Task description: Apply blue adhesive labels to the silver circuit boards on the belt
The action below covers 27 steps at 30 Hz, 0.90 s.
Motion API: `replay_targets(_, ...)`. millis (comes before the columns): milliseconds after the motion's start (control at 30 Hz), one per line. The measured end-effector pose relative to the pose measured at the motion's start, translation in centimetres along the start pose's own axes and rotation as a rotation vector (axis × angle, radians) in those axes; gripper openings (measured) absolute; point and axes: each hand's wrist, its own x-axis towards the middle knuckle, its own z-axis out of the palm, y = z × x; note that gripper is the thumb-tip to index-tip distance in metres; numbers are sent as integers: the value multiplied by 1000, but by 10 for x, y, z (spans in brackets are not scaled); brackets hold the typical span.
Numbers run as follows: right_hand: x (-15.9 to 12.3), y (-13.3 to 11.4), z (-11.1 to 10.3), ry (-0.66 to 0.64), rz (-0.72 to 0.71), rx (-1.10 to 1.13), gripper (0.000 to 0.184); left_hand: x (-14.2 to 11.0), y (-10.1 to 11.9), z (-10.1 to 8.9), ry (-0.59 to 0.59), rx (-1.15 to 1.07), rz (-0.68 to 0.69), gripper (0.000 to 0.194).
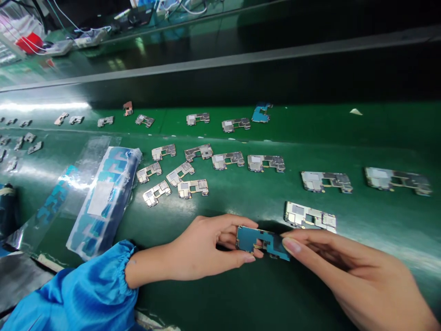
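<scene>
A small circuit board [248, 237] with a blue film on its upper face is held above the green bench between both hands. My left hand [210, 243] grips its left end, thumb below and fingers at the far edge. At its right end, my right hand [347, 266] pinches the corner between thumb and fingers. Just behind the right hand lies a silver-grey board [296, 212], partly hidden by the fingers. Farther back on the bench are similar boards, such as one board [325, 182] and another board [396, 180] to the right.
A stack of blue die-cut film sheets [103, 197] in clear plastic lies at left. Several bare boards [193, 189] are spread over the middle. A blue-covered board [262, 113] rests near the back ledge. Cables and a red object [30, 43] sit on the shelf behind.
</scene>
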Motion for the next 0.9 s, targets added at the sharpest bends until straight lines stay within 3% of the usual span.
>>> replay_targets(600, 0, -9, 1, -37, -74, -59, 18, -1, -1, 3, 42, -27, 12, 48)
replay_targets(900, -3, -12, 8, 29, -53, -33, 15, 0, 0, 5, 74, -30, -6, 46)
